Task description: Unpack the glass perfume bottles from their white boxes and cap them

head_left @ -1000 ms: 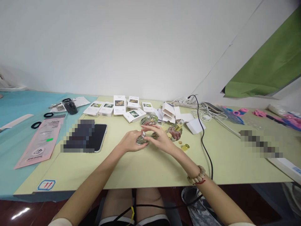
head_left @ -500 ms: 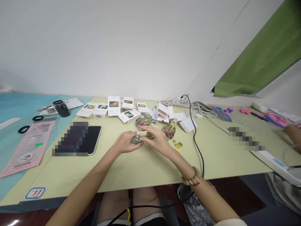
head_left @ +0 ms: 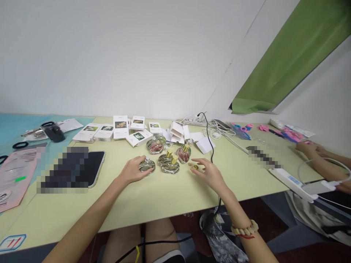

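Note:
My left hand is closed around the side of a round glass perfume bottle with a silvery neck and no cap. The bottle stands upright on the table. To its right are two similar gold-capped bottles with greenish contents, a front one and one just behind. A gold-capped bottle with pink contents stands further right, and another pink bottle is behind. My right hand has its fingers apart around a loose gold cap; contact is unclear. A tiny gold ring lies beside the cap.
Several white boxes with flower pictures line the wall, with opened cartons beside them. A tablet lies left. A black cable runs near my right hand. A co-worker's hands are at far right, past a white power strip.
My right hand has left the bottle in my left hand and moved right to the loose gold cap. The view has turned right; my left hand keeps hold of the uncapped bottle.

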Demonstrator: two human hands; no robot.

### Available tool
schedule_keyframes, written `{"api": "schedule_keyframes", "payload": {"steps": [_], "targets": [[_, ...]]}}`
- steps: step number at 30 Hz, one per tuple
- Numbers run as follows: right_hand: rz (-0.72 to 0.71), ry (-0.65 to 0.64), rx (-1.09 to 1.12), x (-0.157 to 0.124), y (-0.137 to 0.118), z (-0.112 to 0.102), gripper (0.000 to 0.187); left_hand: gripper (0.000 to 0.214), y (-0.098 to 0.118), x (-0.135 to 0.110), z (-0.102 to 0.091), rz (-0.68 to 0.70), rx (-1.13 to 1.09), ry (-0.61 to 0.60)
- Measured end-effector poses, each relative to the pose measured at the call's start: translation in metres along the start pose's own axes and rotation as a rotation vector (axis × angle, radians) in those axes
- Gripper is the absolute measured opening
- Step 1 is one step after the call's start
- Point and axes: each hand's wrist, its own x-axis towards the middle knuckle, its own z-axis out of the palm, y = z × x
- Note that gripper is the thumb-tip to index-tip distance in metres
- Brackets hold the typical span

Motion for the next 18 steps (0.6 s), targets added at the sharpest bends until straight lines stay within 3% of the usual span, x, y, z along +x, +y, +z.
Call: {"api": "schedule_keyframes", "payload": {"steps": [6, 13, 15, 18], "targets": [[-0.01, 0.018, 0.187, 0.008, 0.004, 0.014, 0.035, 0.037, 0.001, -0.005, 0.005, -0.021, 0.038, -0.022], [-0.203, 0.177, 0.06, 0.038, -0.028, -0.024, 0.017, 0.032, 0.008, -0.004, 0.004, 0.006, 0.021, -0.023], [-0.301, 0.148, -0.001, 0.06, -0.04, -0.029, 0.017, 0.032, 0.007, -0.002, 0.004, 0.022, 0.039, -0.033], [-0.405, -0.037, -0.12, 0.098, -0.058, -0.021, 0.018, 0.033, 0.004, -0.001, 0.006, 0.03, 0.081, -0.043]]}}
